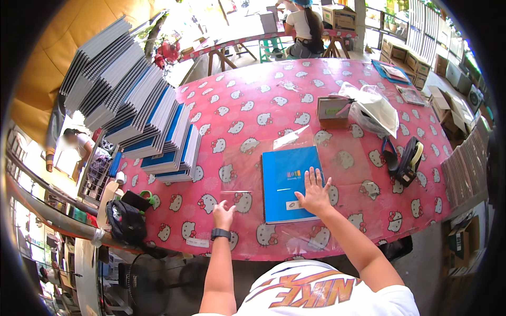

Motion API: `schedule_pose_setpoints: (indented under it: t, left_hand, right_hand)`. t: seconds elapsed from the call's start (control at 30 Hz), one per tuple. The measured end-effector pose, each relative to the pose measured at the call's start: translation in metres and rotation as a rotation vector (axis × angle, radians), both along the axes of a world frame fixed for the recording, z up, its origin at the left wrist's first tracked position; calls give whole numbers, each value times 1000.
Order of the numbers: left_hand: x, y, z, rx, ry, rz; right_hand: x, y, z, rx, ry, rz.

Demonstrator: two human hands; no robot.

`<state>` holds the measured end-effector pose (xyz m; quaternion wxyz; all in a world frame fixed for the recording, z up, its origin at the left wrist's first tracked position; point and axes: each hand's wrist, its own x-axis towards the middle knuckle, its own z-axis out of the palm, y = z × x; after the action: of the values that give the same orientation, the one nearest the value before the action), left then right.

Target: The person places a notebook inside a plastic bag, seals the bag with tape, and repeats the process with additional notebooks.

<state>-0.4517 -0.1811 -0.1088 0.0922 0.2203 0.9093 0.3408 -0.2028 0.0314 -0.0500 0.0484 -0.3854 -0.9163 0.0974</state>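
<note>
From the head view, the right hand point(314, 192) lies flat and spread, fingers wide, on the lower right part of a blue notebook point(291, 183), holding nothing; I take it the palm pins the book so it cannot slide. The notebook lies closed on a clear plastic sheet point(243, 164) spread over the pink patterned table point(253, 100), near the person's edge. The left hand point(223, 215), with a watch point(220, 234) at the wrist, rests loosely curled on the sheet's near edge, just left of the book, seemingly keeping the plastic still. The cover is bright blue with a small pale label low down. A slanting stack of notebooks point(158, 131) stands well to the left, a tape dispenser point(408, 160) to the right.
</note>
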Motion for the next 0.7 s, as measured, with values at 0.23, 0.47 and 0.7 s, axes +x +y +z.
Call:
schedule_pose_setpoints:
  t: [0.23, 0.47, 0.7]
  left_hand:
    - [29, 9, 22, 16, 472, -52]
    - [17, -44, 67, 459, -915, -26]
    - [142, 69, 103, 68, 325, -873]
  right_hand:
    - [-2, -3, 3, -28, 18, 12]
    - [-6, 10, 23, -96, 187, 139]
    - [-28, 56, 27, -700, 333, 182]
